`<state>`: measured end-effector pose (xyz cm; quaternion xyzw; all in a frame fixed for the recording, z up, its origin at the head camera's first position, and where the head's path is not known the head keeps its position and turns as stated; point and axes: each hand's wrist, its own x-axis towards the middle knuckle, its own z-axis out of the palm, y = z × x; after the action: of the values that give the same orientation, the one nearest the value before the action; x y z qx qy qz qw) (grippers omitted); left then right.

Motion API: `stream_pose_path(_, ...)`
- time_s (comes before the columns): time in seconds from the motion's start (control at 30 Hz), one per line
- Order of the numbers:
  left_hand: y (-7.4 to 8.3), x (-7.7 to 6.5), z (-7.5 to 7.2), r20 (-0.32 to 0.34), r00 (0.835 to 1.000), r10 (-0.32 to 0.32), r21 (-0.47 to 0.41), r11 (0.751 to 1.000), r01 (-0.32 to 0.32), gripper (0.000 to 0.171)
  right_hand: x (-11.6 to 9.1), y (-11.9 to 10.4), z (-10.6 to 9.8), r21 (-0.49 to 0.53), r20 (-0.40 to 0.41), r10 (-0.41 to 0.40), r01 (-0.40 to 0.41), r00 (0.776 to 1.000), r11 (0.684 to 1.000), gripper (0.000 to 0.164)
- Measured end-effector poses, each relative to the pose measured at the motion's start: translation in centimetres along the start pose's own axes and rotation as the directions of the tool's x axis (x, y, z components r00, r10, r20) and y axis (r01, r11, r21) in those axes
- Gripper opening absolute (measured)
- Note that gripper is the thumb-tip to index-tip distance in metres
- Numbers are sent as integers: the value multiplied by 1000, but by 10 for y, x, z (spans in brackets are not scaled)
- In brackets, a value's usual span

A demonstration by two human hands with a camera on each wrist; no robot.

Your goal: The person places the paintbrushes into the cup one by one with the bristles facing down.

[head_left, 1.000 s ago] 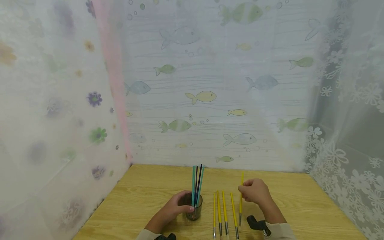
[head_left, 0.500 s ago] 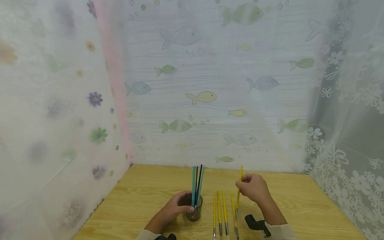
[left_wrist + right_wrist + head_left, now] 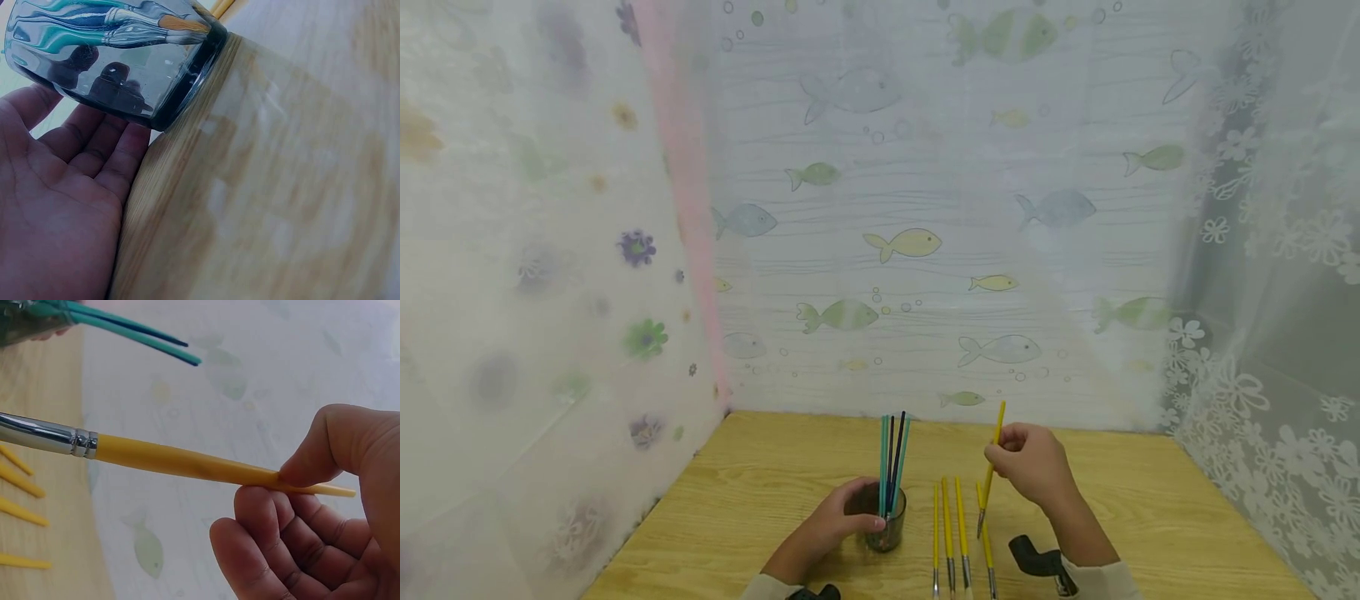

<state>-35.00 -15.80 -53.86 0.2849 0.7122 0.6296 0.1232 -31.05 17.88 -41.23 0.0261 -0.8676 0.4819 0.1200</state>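
Observation:
My left hand grips a dark see-through glass that stands on the table, its thumb on the near side. Teal and dark blue paintbrushes lean in the glass with handles up. In the left wrist view their bristles show through its wall. Between thumb and fingertips my right hand pinches a yellow paintbrush near the top of its handle. This brush slants with its bristles down, over the rightmost of several yellow paintbrushes lying in a row. Its metal ferrule shows in the right wrist view.
The wooden table reaches back to a hanging sheet printed with fish. Flowered sheets close off both sides. A black wrist mount sits at the right sleeve.
The right hand has risen and moved slightly left with the yellow paintbrush, whose lower end has swung left from the table's right part to over the row. The left hand and glass have stayed still.

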Motion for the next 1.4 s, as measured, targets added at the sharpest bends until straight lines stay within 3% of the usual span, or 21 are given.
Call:
stream_pose_path(0.6,2,-2,0,-10,1000,-30,5,1000,30,59,-14,-31,-4,-31,-44,-91,90,995,995,6)
stream_pose_path(0.87,3,-1,1,-2,1000,-11,9,1000,11,56,-17,-34,2,-2,-65,-127,127,990,992,4)
stream_pose_path(1.4,8,-2,1,73,997,-20,26,1000,18,55,-25,-44,15,76,-62,-180,184,982,980,6)
